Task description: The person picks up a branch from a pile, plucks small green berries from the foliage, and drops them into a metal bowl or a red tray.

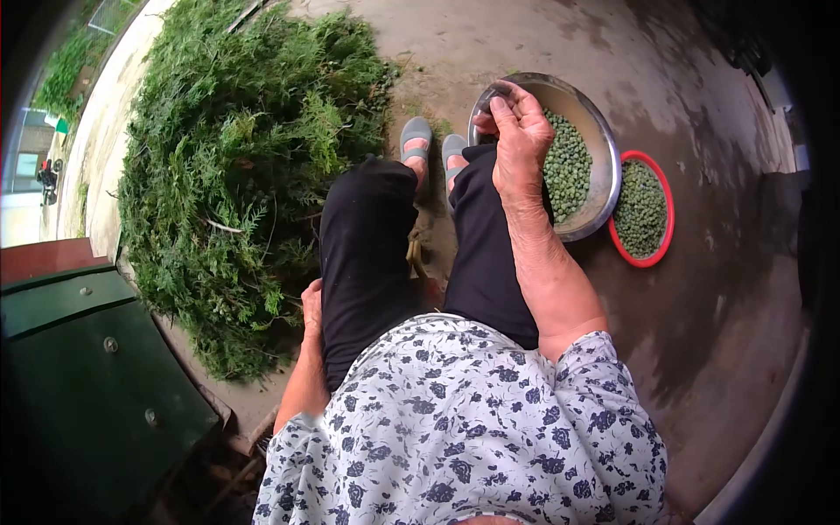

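Note:
My right hand (522,131) is raised over my right knee, in front of the near rim of a wide metal basin (604,171). Its fingers curl in toward the thumb, and whatever they may hold is hidden. Many small round green seed cones (569,166) lie in the basin. My left hand (311,304) rests low beside my left thigh, close to a big heap of cut evergreen branches (236,157). The thigh hides most of its fingers, so I cannot see whether it holds anything.
A red-rimmed basket (668,206) of similar green cones stands right of the basin. My grey shoes (416,133) are on the concrete ground (437,44) between heap and basin. A dark green metal panel (96,367) is at the lower left. Wet patches darken the ground at right.

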{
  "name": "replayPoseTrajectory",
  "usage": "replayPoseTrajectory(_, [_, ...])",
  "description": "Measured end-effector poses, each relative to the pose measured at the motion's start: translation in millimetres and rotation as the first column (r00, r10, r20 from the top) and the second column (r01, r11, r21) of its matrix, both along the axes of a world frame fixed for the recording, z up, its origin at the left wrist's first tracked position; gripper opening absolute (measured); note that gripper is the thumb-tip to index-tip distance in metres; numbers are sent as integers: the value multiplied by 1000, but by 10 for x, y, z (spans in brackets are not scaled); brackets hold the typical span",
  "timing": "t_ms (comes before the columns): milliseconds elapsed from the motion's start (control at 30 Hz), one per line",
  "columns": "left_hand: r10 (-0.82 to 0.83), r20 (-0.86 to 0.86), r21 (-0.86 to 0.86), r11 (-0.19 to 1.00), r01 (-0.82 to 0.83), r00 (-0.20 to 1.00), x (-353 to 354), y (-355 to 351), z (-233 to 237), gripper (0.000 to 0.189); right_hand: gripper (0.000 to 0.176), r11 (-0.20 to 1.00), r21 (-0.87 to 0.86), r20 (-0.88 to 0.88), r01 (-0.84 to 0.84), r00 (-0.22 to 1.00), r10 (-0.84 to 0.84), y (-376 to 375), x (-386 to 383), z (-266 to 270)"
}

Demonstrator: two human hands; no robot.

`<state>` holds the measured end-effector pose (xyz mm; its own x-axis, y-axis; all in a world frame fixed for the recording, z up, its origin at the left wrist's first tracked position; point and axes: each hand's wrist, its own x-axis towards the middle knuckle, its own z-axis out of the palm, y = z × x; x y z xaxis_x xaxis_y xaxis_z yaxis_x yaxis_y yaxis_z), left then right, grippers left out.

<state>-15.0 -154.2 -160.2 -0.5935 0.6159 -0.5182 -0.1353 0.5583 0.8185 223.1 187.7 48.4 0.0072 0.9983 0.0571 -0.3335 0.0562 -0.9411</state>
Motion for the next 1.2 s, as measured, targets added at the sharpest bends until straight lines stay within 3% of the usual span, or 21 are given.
replayPoseTrajectory(300, [-254, -68, -115, 963, 245, 965, 140, 384, -14, 34, 19, 999, -52, -83, 9, 996, -13, 59, 235, 99])
replayPoseTrajectory(433, [-369, -61, -172, 919, 354, 927, 248, 1372, -199, 35, 19, 993, -110, -99, -41, 995, 30, 94, 312, 48])
replayPoseTrajectory(467, [-384, -53, -189, 910, 369, 922, 156, 1124, -183, 35, 20, 991, -113, -97, -73, 993, 62, 97, 317, 21])
replayPoseTrajectory(533, [-387, -33, -228, 900, 371, 921, 196, 1294, -236, 36, 21, 989, -111, -90, -102, 992, 92, 115, 301, 9])
replayPoseTrajectory(633, [-377, -9, -298, 885, 357, 926, 353, 785, -126, 37, 17, 993, -95, -13, -77, 997, 76, 164, 235, 13])
replayPoseTrajectory(767, [-427, 14, -335, 850, 406, 904, 152, 938, -151, 38, 20, 995, -78, -12, -59, 998, 58, 229, 239, 10])
replayPoseTrajectory(900, [-430, -62, -366, 849, 381, 901, 208, 868, 237, 36, 21, 998, -42, 3, -56, 998, 56, 192, 246, -35])
replayPoseTrajectory(1000, [-321, -146, -217, 933, 286, 936, 170, 875, 291, 32, 21, 999, -37, 1, -23, 1000, 23, 138, 206, -27])
replayPoseTrajectory(1100, [-127, 5, 3, 992, 127, 992, 100, 1103, 525, 28, 21, 1000, -6, 5, -17, 1000, 17, 78, 168, -51])
replayPoseTrajectory(1200, [22, 114, 264, 963, -51, 993, 3, 1488, 796, 32, 20, 999, -6, 38, -42, 998, 42, -21, 73, -32])
